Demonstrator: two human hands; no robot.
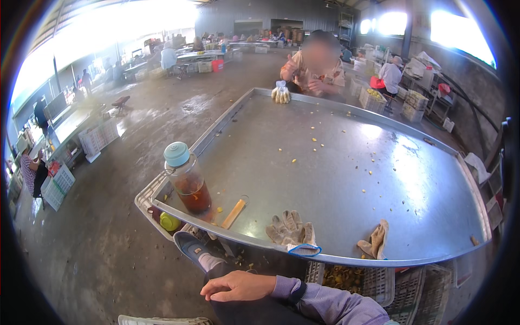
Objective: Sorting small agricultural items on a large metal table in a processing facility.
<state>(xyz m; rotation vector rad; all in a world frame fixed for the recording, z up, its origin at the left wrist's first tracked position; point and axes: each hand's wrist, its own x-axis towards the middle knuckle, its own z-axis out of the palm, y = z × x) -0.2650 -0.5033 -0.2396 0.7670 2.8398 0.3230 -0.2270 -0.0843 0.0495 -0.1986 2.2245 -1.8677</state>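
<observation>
My right hand [238, 286] rests palm down over my raised knee at the bottom, fingers loosely extended and holding nothing. My left hand is out of sight. Beyond the knee stands a large metal-topped table [260, 162] with a raised rim. Near its front edge lie a soiled work glove [293, 230] with a blue-edged cuff and a second glove [375, 241], folded over. To their left is a small tool with a wooden handle [234, 213] and a thin wire loop. A clear bottle [193, 196] of reddish-brown liquid with a pale blue lid stands at the left corner.
Small yellow bits [294, 160] are scattered over the tabletop. Across it sits a co-worker [317, 65] with hands raised, beside pale gloves [280, 93] on the rim. Plastic crates [379, 284] stand under the front edge; another crate [149, 203] holds a yellow-green object [169, 221].
</observation>
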